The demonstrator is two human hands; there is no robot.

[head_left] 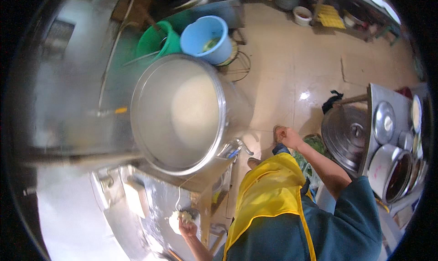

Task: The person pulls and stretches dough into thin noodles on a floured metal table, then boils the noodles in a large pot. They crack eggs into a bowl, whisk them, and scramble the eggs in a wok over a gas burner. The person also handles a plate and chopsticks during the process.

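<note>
My left hand [187, 228] grips a pale, lumpy mass of dough or a similar food [176, 221] above the metal worktop [162, 196] at the lower left. A thin white strand or wire rises from beside the pale mass. On the right, my right hand [289, 138] hangs over the floor with its fingers curled; whether it holds anything does not show. A large steel pot [222, 100], with steam and cloudy pale liquid [195, 110] inside, stands in front of me.
A blue bucket [222, 38] and a green bin [172, 35] stand beyond the pot. At right, a metal table [373, 124] bears a lid and pots, with a large round lid [338, 134] leaning beside it. Leafy greens [313, 143] lie below my right arm.
</note>
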